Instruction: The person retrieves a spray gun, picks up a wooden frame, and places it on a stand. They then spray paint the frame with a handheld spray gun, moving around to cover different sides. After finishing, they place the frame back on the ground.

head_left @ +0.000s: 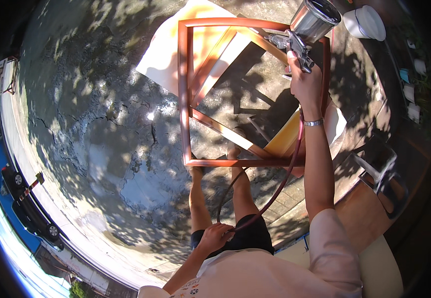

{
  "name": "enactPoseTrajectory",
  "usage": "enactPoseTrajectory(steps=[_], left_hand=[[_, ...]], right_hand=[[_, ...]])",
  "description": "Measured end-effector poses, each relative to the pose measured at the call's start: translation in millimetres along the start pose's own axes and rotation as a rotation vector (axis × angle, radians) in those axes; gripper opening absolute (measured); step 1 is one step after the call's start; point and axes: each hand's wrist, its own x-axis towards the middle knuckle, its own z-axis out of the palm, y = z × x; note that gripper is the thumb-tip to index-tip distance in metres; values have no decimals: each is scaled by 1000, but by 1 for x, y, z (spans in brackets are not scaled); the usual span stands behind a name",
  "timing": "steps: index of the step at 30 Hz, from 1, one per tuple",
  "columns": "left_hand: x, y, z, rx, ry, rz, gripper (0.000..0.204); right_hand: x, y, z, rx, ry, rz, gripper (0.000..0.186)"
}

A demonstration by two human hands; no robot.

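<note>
My right hand (305,82) is wrapped round the handle of a metal spray gun (301,53), raised over the far right corner of a reddish-brown wooden frame (183,89). A large silver cup (311,24) sits on the gun. Its nozzle points left, across the frame's far side. From the gun's handle a dark red hose (295,149) runs down towards my body. My left hand (216,237) is closed on this hose near my waist. The frame lies in front of my legs; what holds it up is hidden.
Below the frame are pale sheets (163,62) and wooden strips (225,131) on cracked concrete (101,119). A white bucket (364,24) stands far right. On the right is a metal-framed chair (382,171). A dark vehicle (29,213) is beyond, at left.
</note>
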Motion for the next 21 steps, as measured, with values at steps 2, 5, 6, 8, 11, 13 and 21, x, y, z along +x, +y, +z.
enactPoseTrajectory(steps=[2, 5, 6, 8, 11, 13, 21], left_hand=[[-5, -3, -4, -34, 32, -10, 15], [-8, -3, -7, -58, 97, -22, 15], [-8, -3, -8, -58, 118, -26, 14], [-10, -5, -7, -93, 138, -60, 14], [-9, -4, -8, -103, 129, -103, 16], [-8, -3, -9, -100, 113, -115, 17], [-1, -3, -9, -44, 72, -51, 15]], right_hand=[[2, -9, 31, 44, -59, 0, 41], [3, -29, 75, 4, -165, -60, 42], [5, -28, 89, 18, -200, -116, 42], [0, -50, 111, 190, -226, -220, 36], [-1, -67, 122, 149, -310, -198, 34], [3, -62, 123, 50, -275, -217, 34], [20, 2, 44, -12, 39, -16, 29]])
